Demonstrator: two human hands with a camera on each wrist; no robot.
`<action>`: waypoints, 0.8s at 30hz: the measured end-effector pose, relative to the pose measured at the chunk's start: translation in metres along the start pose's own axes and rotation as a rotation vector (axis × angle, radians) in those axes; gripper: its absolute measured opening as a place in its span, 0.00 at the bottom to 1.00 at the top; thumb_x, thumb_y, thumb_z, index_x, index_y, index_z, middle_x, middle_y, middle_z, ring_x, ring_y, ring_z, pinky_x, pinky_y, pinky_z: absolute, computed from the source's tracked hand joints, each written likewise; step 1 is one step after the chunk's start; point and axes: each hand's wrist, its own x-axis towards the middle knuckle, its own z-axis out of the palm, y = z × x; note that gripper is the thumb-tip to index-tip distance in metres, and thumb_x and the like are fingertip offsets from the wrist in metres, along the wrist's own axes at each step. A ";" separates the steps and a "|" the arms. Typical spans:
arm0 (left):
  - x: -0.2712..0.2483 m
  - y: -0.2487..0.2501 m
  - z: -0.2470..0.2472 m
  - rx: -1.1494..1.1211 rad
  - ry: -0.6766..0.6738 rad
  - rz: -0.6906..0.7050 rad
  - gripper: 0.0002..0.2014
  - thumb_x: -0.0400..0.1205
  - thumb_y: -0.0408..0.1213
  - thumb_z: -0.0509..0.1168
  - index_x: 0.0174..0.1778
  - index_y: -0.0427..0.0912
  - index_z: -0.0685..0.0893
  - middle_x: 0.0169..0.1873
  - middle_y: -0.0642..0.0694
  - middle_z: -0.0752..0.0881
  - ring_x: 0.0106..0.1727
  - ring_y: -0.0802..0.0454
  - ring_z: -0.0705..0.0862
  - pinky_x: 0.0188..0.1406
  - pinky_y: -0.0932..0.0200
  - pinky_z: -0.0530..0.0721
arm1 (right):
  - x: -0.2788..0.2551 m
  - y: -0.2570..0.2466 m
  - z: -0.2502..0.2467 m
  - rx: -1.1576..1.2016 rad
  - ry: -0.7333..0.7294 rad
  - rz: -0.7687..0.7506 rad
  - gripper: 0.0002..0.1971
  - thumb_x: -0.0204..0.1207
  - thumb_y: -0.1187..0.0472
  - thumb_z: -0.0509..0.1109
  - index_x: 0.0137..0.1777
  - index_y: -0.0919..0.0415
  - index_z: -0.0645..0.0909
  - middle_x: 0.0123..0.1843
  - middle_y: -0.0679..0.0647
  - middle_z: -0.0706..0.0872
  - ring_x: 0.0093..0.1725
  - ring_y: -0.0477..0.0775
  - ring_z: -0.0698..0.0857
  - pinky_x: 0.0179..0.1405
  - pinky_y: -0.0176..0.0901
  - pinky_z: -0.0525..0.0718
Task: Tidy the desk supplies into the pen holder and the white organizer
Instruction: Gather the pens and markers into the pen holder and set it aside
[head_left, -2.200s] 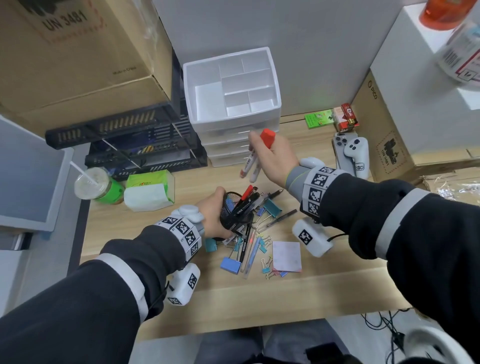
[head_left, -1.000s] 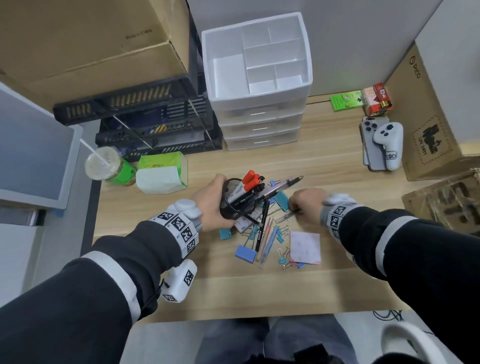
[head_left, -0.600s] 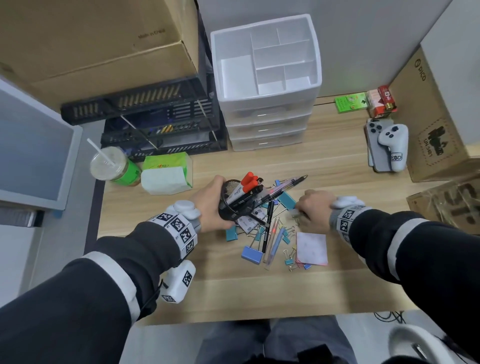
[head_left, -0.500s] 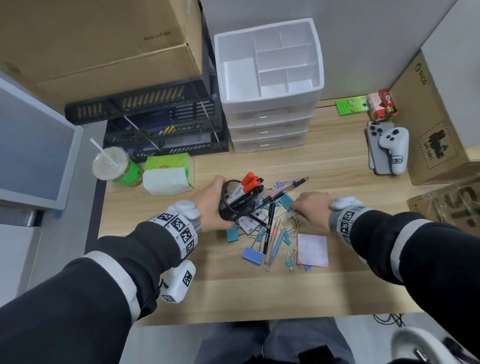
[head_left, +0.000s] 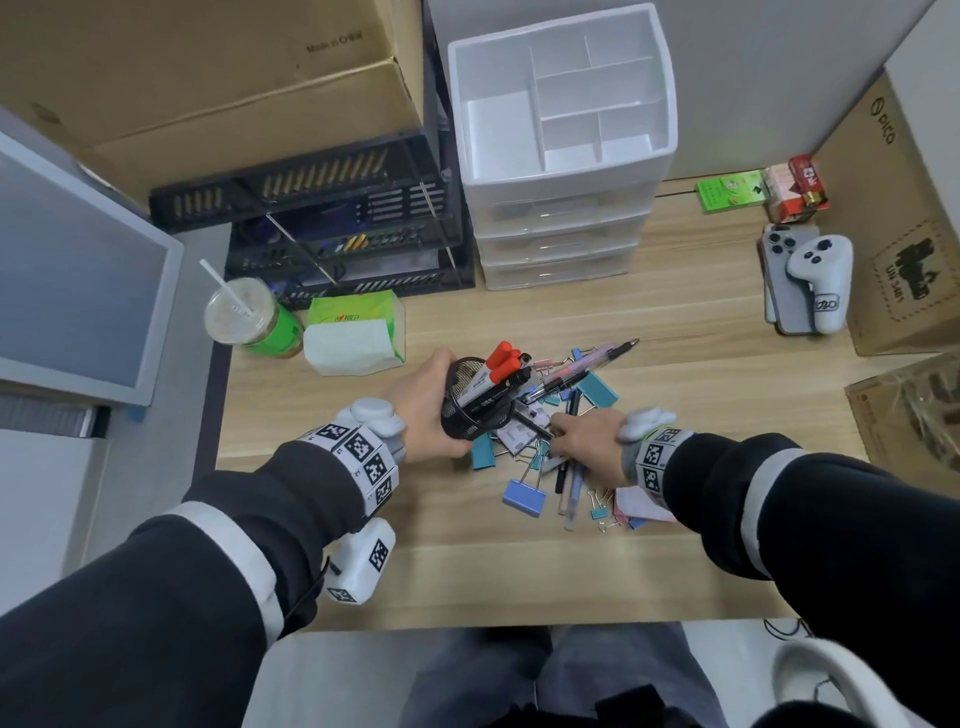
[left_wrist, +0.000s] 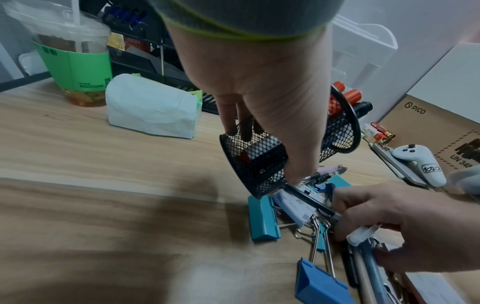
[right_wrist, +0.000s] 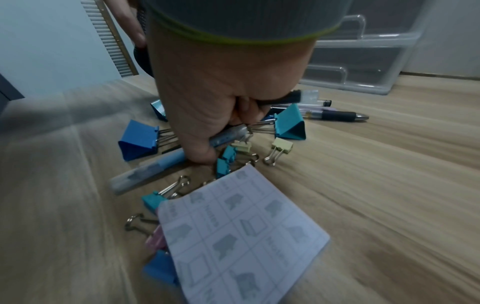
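Observation:
My left hand grips the black mesh pen holder and holds it tilted to the right above the desk. Red-capped and black markers stick out of it. In the left wrist view my fingers wrap the pen holder. My right hand is down in the pile of pens and binder clips. In the right wrist view the right hand curls round a dark pen and a grey-blue pen. The white organizer stands at the back with bare compartments.
A pad of sticky notes lies by my right wrist, and a purple pen beyond the clips. A green cup with a straw and a tissue pack stand left; black crates behind. A phone and controller lie right.
My right hand went from holding markers up by the organizer down to the pile, slid left and closed on pens. More markers now stand in the holder, which my left hand kept gripping.

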 end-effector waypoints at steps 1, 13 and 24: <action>-0.001 0.000 0.001 0.000 -0.002 -0.002 0.44 0.58 0.54 0.82 0.63 0.48 0.65 0.41 0.56 0.80 0.37 0.53 0.84 0.33 0.51 0.85 | 0.000 -0.001 0.000 -0.015 -0.009 0.021 0.16 0.74 0.68 0.69 0.60 0.54 0.82 0.57 0.51 0.74 0.41 0.55 0.83 0.28 0.44 0.78; -0.001 0.010 0.007 -0.016 -0.022 -0.009 0.47 0.59 0.52 0.82 0.69 0.47 0.65 0.45 0.55 0.81 0.40 0.51 0.84 0.36 0.57 0.81 | 0.001 0.004 0.001 -0.075 -0.090 0.061 0.13 0.81 0.62 0.70 0.64 0.56 0.80 0.59 0.54 0.79 0.47 0.58 0.85 0.44 0.50 0.87; -0.003 0.019 0.011 -0.007 -0.032 -0.007 0.46 0.58 0.53 0.83 0.67 0.47 0.64 0.44 0.57 0.79 0.38 0.56 0.82 0.32 0.62 0.75 | 0.001 0.000 0.004 -0.113 -0.090 0.137 0.10 0.77 0.57 0.74 0.56 0.54 0.82 0.50 0.51 0.81 0.44 0.55 0.86 0.44 0.49 0.88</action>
